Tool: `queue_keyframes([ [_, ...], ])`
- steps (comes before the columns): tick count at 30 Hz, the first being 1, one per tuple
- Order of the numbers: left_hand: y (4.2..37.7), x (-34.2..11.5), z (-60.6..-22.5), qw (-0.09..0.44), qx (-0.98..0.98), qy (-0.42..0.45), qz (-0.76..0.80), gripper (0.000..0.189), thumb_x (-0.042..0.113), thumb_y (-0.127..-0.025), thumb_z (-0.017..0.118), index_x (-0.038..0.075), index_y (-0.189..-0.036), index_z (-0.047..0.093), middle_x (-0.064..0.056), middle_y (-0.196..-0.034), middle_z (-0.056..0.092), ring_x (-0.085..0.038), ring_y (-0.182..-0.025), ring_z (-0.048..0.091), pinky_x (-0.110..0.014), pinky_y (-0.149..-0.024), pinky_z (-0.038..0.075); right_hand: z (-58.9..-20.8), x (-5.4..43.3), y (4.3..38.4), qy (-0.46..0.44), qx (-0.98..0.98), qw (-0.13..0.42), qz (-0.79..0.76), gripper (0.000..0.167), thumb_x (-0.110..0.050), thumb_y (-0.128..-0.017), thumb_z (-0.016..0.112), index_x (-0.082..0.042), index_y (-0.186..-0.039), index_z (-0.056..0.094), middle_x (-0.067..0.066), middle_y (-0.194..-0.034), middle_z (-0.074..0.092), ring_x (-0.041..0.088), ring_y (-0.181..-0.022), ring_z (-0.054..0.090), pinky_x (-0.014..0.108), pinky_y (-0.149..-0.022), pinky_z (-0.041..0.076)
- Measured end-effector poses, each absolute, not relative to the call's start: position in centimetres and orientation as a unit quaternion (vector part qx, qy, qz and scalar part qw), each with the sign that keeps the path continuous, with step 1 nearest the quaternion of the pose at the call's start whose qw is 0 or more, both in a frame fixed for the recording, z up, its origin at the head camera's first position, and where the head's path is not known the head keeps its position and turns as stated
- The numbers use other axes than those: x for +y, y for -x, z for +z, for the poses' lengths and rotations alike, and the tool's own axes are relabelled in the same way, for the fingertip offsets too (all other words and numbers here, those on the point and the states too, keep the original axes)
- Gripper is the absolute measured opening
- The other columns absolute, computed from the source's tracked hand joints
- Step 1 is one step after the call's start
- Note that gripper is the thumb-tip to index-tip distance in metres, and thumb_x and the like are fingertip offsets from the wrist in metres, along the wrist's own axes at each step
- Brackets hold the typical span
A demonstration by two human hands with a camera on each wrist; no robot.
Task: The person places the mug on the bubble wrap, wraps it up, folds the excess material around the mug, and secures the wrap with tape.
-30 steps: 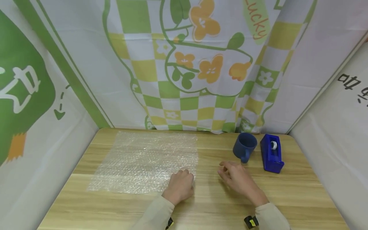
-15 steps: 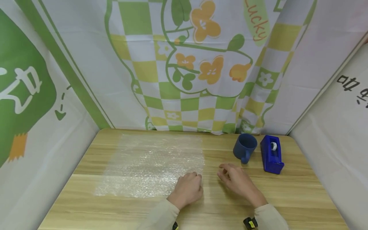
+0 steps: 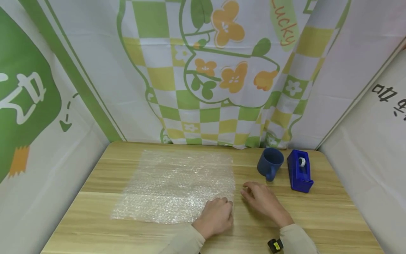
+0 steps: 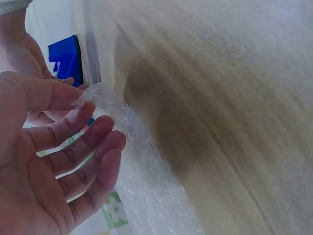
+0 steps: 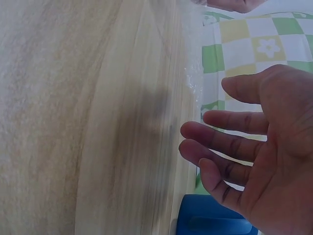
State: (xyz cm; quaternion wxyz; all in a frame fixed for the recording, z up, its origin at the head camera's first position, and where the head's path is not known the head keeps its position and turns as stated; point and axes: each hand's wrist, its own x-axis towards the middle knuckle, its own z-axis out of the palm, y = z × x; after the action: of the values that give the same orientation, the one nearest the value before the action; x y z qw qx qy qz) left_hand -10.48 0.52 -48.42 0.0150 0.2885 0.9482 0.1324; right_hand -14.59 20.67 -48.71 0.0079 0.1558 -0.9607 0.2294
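Note:
A sheet of clear bubble wrap [image 3: 177, 187] lies flat on the wooden table. My left hand [image 3: 216, 216] pinches its near right corner between thumb and index finger; in the left wrist view, the wrap's edge [image 4: 146, 152] runs from those fingertips, and the other fingers curl loosely. Just right of the sheet hovers my right hand [image 3: 264, 201], its fingers relaxed and slightly bent, touching nothing. The right wrist view shows that palm [image 5: 274, 152] with nothing in it. Behind this hand stands a blue mug [image 3: 269, 165], upright, handle toward me.
A blue tape dispenser [image 3: 299, 173] with a small roll sits right of the mug. The wooden table [image 3: 104, 234] ends at a printed curtain [image 3: 219, 116] at the back. White fabric walls [image 3: 364, 155] flank both sides.
My left hand has moved right and slightly toward me, and the bubble wrap has slid along with it. The right hand has stayed nearly still. The mug and tape dispenser have not moved.

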Motion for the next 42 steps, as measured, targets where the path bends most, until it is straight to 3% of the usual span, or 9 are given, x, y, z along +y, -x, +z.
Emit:
queue_keyframes([
  [11,11.0,-1.2,-47.9,0.022,0.943,-0.285,0.173,0.025,0.040,-0.094,0.068,0.017,-0.084,0.070,0.007,-0.077,0.060,-0.008,-0.067,0.055,-0.026,-0.058,0.049,-49.0,20.1,15.0,-0.139,-0.962,-0.007,0.235,0.023,-0.021,-0.096,0.071,-0.005,-0.112,0.072,-0.001,-0.086,0.069,0.015,-0.078,0.065,0.040,-0.072,0.055],
  [25,12.4,-6.7,-47.9,0.021,0.948,-0.220,0.228,0.017,0.028,-0.093,0.070,0.012,-0.090,0.072,0.003,-0.084,0.065,-0.011,-0.071,0.057,-0.034,-0.063,0.052,-49.6,18.6,15.2,-0.115,-0.963,0.002,0.245,0.027,-0.026,-0.092,0.075,-0.002,-0.104,0.074,-0.003,-0.073,0.059,0.013,-0.068,0.053,0.037,-0.066,0.049],
  [29,12.6,-7.9,-47.6,0.020,0.949,-0.199,0.242,0.015,0.026,-0.093,0.071,0.011,-0.090,0.071,0.000,-0.087,0.066,-0.012,-0.072,0.057,-0.035,-0.064,0.052,-49.8,18.0,15.4,-0.093,-0.964,-0.022,0.249,0.036,-0.033,-0.091,0.076,0.000,-0.106,0.073,0.001,-0.079,0.062,0.017,-0.074,0.058,0.040,-0.069,0.051],
  [36,12.6,-9.5,-46.8,0.024,0.950,-0.177,0.257,0.014,0.023,-0.093,0.071,0.009,-0.090,0.071,-0.005,-0.092,0.068,-0.019,-0.080,0.062,-0.042,-0.072,0.055,-50.0,16.9,15.6,-0.062,-0.963,-0.040,0.259,0.048,-0.038,-0.085,0.081,0.002,-0.108,0.069,0.016,-0.100,0.069,0.034,-0.094,0.066,0.052,-0.082,0.054],
  [42,12.7,-10.2,-46.5,0.033,0.952,-0.159,0.259,0.015,0.024,-0.094,0.070,0.009,-0.094,0.072,-0.005,-0.092,0.067,-0.018,-0.079,0.060,-0.042,-0.071,0.055,-50.4,16.0,15.9,-0.043,-0.962,-0.050,0.263,0.047,-0.037,-0.083,0.083,0.000,-0.104,0.065,0.014,-0.096,0.065,0.033,-0.090,0.064,0.049,-0.078,0.053],
])
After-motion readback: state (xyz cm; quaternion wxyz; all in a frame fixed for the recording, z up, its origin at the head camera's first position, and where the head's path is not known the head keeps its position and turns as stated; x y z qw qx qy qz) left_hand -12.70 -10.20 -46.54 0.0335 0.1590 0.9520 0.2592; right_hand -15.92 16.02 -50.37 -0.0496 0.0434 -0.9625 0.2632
